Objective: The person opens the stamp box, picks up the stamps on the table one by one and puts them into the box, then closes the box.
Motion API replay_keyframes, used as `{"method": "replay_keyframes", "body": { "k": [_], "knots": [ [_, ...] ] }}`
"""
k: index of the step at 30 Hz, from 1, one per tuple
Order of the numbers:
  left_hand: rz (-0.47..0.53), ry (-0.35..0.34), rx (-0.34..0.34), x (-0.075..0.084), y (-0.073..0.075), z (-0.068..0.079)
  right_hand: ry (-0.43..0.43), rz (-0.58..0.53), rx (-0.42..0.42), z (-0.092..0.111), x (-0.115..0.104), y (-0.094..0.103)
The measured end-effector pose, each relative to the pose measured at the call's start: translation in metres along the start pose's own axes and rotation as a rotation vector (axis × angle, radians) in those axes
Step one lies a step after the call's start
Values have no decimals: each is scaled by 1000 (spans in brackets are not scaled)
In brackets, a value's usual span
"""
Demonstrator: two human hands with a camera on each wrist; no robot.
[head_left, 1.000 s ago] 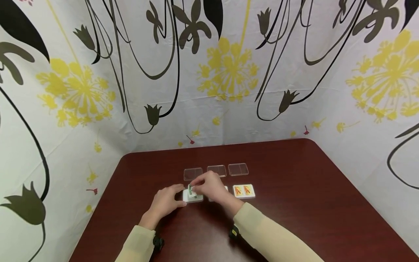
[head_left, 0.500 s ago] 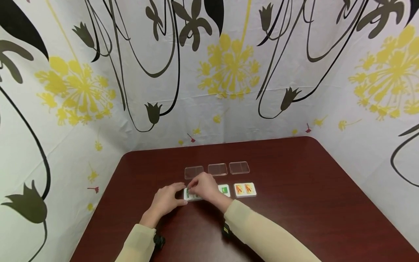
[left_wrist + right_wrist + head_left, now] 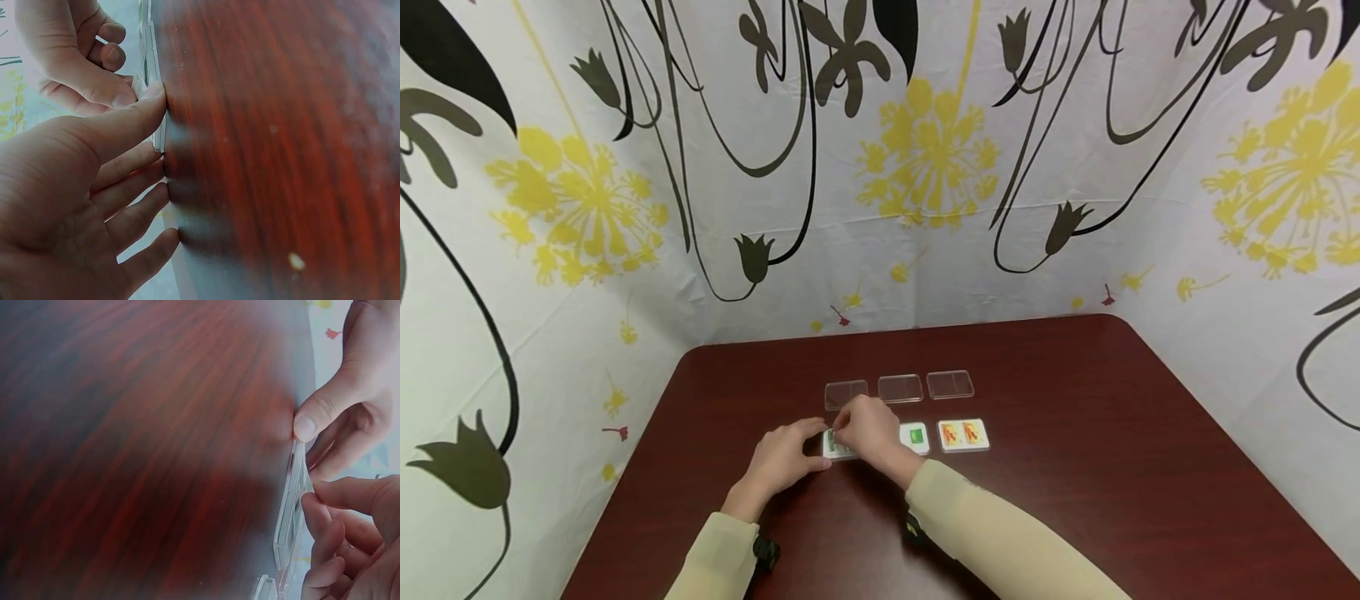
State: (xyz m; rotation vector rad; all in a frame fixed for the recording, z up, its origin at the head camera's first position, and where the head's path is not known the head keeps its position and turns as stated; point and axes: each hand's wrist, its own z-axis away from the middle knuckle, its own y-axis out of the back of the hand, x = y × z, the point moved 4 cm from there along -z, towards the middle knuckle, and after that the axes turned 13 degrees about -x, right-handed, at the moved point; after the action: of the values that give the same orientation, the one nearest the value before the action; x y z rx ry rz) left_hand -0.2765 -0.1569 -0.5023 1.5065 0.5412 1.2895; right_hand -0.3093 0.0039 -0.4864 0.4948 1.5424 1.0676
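My left hand (image 3: pixel 781 458) holds the leftmost shallow clear plastic case (image 3: pixel 833 455) at its left end, thumb on the near corner and fingers by the far one. Over that case, my right hand (image 3: pixel 871 429) pinches a small thin card (image 3: pixel 307 486) between thumb and forefinger; in the right wrist view the card tilts up against the case's top. Green print shows beside the right fingertips in the head view, while most of the case is hidden. To the right lies a middle case (image 3: pixel 916 437) with a green picture, its left part covered by the right hand.
A third case (image 3: pixel 964 436) with two orange pictures lies at the right of the row. Behind the row stand three clear plastic lids, at left (image 3: pixel 846 392), middle (image 3: pixel 900 388) and right (image 3: pixel 950 384). The dark red table (image 3: pixel 1075 467) meets patterned cloth walls.
The right hand has lowered the raised card toward the left case and shifted slightly left, exposing the middle case's green picture. The left hand has stayed at the left case.
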Motion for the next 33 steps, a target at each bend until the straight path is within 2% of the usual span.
{"method": "replay_keyframes", "body": {
  "k": [9, 26, 33],
  "knots": [
    [4, -9, 1, 1, 1, 1, 34, 96, -1, 0, 0, -5],
    [12, -4, -5, -3, -3, 0, 54, 125, -26, 1, 1, -4],
    [17, 13, -2, -1, -1, 1, 31, 127, -20, 1, 1, 1]
  ]
}}
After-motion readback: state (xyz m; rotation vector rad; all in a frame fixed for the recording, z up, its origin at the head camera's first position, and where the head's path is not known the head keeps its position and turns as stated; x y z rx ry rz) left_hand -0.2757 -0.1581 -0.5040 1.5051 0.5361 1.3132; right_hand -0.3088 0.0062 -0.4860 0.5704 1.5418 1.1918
